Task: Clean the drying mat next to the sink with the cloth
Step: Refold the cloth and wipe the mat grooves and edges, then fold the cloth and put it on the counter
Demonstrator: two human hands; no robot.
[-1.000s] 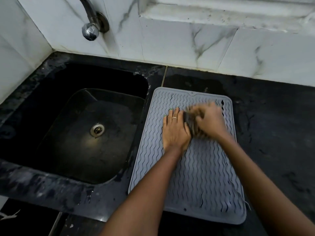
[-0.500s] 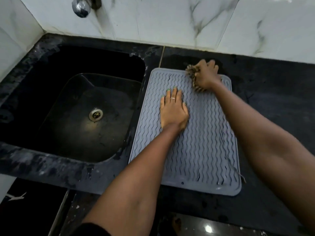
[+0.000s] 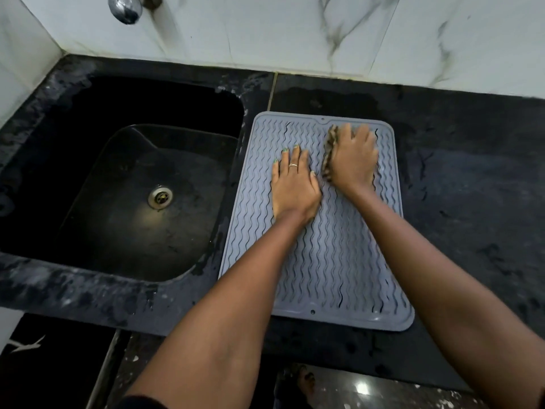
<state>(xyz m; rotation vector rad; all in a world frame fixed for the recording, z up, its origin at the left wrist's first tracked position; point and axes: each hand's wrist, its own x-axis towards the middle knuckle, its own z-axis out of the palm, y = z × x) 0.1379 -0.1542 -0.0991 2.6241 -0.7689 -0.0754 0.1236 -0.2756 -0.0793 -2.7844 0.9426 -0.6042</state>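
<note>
A grey drying mat [image 3: 324, 261] with wavy ridges lies on the black counter just right of the sink [image 3: 132, 187]. My left hand [image 3: 293, 187] rests flat on the mat's upper middle, fingers together, a ring on one finger. Beside it, my right hand [image 3: 352, 160] presses a bunched brown-striped cloth [image 3: 329, 154] onto the mat's upper right part. Only the cloth's left edge shows; the hand covers the rest. The right hand is blurred by motion.
A chrome tap [image 3: 125, 7] hangs over the sink's far left corner. White marble tiles [image 3: 324, 33] rise behind the black counter [image 3: 472, 187]. The counter's front edge runs below the mat, with dark floor [image 3: 368, 388] and a foot beneath it.
My right hand with the cloth went from the mat's middle up to its far edge, then came back down beside my left hand. The left hand stayed pressed flat on the mat.
</note>
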